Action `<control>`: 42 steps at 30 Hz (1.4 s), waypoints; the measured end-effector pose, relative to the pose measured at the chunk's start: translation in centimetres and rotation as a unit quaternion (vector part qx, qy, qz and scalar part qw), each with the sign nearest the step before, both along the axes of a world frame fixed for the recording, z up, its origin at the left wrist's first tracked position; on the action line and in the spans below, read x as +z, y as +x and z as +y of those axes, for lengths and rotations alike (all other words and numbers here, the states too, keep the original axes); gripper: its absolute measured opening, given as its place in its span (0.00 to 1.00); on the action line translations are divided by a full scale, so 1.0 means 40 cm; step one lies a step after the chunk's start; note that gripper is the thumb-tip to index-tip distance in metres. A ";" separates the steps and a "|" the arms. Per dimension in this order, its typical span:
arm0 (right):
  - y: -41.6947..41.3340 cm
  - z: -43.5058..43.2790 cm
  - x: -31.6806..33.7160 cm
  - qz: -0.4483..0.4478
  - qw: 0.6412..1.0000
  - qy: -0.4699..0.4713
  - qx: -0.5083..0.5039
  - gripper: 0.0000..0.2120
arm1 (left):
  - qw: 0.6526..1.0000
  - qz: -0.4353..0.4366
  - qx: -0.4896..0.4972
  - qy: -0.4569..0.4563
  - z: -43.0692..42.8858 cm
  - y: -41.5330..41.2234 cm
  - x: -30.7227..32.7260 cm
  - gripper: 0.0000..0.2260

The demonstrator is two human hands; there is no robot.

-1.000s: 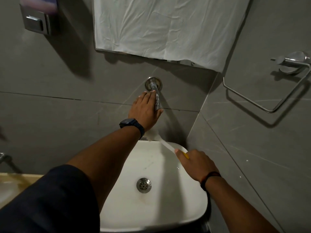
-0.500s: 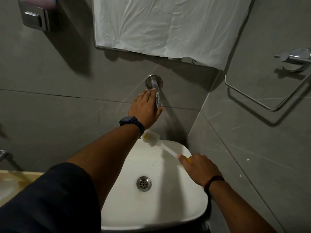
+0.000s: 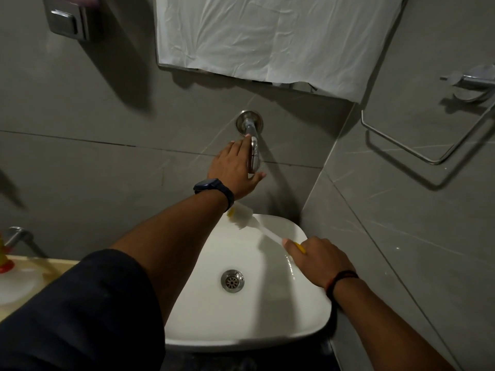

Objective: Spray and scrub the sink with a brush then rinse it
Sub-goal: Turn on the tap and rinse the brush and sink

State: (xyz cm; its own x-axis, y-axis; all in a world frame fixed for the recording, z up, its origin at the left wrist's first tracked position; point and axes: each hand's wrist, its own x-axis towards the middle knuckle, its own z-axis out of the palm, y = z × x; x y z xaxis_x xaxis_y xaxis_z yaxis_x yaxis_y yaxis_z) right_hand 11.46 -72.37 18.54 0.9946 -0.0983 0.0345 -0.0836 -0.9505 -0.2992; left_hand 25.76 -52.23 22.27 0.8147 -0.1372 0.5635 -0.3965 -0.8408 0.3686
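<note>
A white square sink (image 3: 267,328) sits in the corner, with a metal drain (image 3: 232,280) in its middle. Above it a chrome tap (image 3: 254,148) sticks out of the grey wall. My left hand (image 3: 233,170) is wrapped on the tap's handle, a dark watch on its wrist. My right hand (image 3: 318,261) grips the yellow end of a white brush (image 3: 250,220). The bristle head rests at the sink's back rim, just below my left wrist. I cannot see water running from the tap.
A white sheet (image 3: 267,36) covers the mirror above the tap. A chrome towel ring (image 3: 417,145) hangs on the right wall, close to the sink. A metal dispenser (image 3: 68,20) is at the upper left. A cream counter (image 3: 34,279) with a red-capped bottle (image 3: 4,261) lies left.
The brush head has come out from under my left wrist into view at the sink's back rim. My left hand stays on the tap. The view has tilted slightly.
</note>
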 end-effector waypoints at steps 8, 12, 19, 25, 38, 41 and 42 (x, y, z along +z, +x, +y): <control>0.000 0.091 -0.044 0.013 0.981 0.193 -0.007 0.29 | 0.989 0.047 0.067 -0.122 0.152 -0.146 -0.085 0.33; -0.006 0.267 -0.078 0.023 0.962 0.265 0.058 0.30 | 0.962 0.038 0.180 -0.202 0.347 -0.272 -0.170 0.30; -0.080 0.752 -0.173 0.082 0.926 0.287 0.232 0.27 | 0.855 0.041 0.465 -0.225 0.854 -0.555 -0.359 0.27; -0.122 1.148 -0.354 0.117 0.902 0.147 0.390 0.24 | 0.759 0.137 0.607 -0.189 1.228 -0.736 -0.525 0.26; -0.100 1.576 -0.695 0.081 0.812 -0.022 0.578 0.22 | 0.825 0.259 0.497 -0.067 1.522 -0.662 -0.792 0.25; -0.100 1.592 -0.731 0.074 0.797 -0.040 0.598 0.22 | 0.826 0.276 0.488 -0.058 1.524 -0.660 -0.823 0.26; -0.098 1.595 -0.734 0.081 0.794 -0.049 0.600 0.22 | 0.824 0.285 0.486 -0.056 1.525 -0.661 -0.825 0.27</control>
State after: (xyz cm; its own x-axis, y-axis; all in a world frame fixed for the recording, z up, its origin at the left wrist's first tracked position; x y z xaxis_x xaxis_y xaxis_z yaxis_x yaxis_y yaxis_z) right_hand 7.53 -8.58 -10.82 0.3623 0.9192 -0.1540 0.8708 -0.3928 -0.2958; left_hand -0.68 8.76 -10.72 0.6451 0.7639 0.0170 0.7091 -0.6068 0.3591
